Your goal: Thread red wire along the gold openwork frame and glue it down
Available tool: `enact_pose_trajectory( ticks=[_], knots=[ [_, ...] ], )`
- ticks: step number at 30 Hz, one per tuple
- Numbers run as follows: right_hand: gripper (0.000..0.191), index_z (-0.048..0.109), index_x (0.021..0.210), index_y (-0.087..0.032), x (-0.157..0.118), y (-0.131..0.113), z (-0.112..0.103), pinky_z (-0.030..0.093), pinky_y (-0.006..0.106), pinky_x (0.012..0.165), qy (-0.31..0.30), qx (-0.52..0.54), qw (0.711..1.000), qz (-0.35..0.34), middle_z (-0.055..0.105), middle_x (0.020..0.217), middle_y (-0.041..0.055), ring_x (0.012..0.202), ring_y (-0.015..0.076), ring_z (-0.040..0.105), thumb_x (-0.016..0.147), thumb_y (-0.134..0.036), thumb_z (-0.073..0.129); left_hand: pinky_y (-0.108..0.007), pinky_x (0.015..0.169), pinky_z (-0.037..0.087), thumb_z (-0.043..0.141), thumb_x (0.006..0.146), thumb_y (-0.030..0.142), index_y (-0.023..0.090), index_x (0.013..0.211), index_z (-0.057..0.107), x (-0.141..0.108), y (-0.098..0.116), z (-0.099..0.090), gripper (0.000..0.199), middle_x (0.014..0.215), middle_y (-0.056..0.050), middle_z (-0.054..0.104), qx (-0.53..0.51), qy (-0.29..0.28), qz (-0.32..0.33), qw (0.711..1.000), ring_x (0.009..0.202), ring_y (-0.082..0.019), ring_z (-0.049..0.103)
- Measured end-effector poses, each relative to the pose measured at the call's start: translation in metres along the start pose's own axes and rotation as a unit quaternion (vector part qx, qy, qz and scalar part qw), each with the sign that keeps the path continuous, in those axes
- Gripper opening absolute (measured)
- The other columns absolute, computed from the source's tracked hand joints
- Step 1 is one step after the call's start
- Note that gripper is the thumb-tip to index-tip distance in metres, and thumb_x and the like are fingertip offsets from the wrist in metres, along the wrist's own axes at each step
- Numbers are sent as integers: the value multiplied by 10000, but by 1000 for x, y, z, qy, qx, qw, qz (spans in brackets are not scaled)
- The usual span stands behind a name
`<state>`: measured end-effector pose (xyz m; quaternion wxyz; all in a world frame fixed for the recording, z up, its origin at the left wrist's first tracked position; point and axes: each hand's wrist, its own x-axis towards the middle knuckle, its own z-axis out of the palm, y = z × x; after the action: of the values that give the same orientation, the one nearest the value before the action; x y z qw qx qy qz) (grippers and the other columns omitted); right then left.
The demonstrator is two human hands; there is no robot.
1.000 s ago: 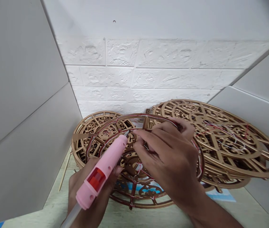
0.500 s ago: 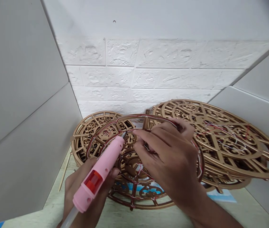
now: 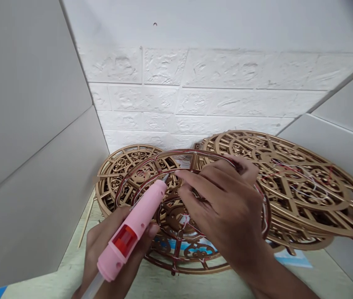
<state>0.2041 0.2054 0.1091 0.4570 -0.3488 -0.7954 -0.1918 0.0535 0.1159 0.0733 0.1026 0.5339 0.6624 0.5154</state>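
Observation:
My left hand (image 3: 117, 245) is wrapped around a pink hot glue gun (image 3: 140, 220) with a clear glue stick in its back end. The gun's metal nozzle points up and right at the inner ring of a round gold openwork frame (image 3: 176, 249). Red and white wires run along this frame's channels. My right hand (image 3: 226, 203) lies over the frame's right side, fingers curled onto it. Its index fingertip presses on the inner ring just right of the nozzle, with the thumb bent below. Whether a wire is pinched there I cannot tell.
More gold openwork discs are stacked at the right (image 3: 307, 178), with loose red and white wires on top. Another gold disc (image 3: 114, 166) lies behind at the left. A thin stick (image 3: 86, 224) rests on the pale tabletop. White panels and a brick-patterned wall (image 3: 164, 99) enclose the space.
The view has shifted slightly, so everything sits a little further right. The nozzle and the right index fingertip stay close together at the inner ring; the grips look the same.

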Motion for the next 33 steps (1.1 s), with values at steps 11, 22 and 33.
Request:
enact_pose_trajectory(
  ticks=[11, 22, 33],
  knots=[
    [195, 736, 822, -172, -1, 0, 0, 396, 460, 895, -12, 8, 1000, 3, 607, 595, -5, 617, 180, 547, 906, -102, 574, -248, 481, 433, 712, 763, 577, 237, 689, 693, 6, 6, -3, 348, 684, 20, 694, -88, -33, -112, 989, 570, -154, 592],
    [133, 683, 839, -192, -2, 2, 1, 413, 456, 898, -12, 13, 1000, 6, 601, 594, -26, 591, 157, 544, 852, -73, 624, -269, 515, 463, 705, 727, 609, 248, 546, 598, 15, 18, -9, 417, 490, 44, 552, -68, -29, -115, 991, 475, -147, 512],
    [129, 654, 840, -185, -1, -1, 1, 426, 456, 887, 4, 26, 1000, 13, 635, 618, -26, 569, 137, 526, 859, -64, 615, -218, 418, 204, 684, 734, 648, 203, 616, 603, 24, 9, -22, 468, 489, 44, 396, -180, -129, -225, 949, 451, -81, 274]
  ],
)
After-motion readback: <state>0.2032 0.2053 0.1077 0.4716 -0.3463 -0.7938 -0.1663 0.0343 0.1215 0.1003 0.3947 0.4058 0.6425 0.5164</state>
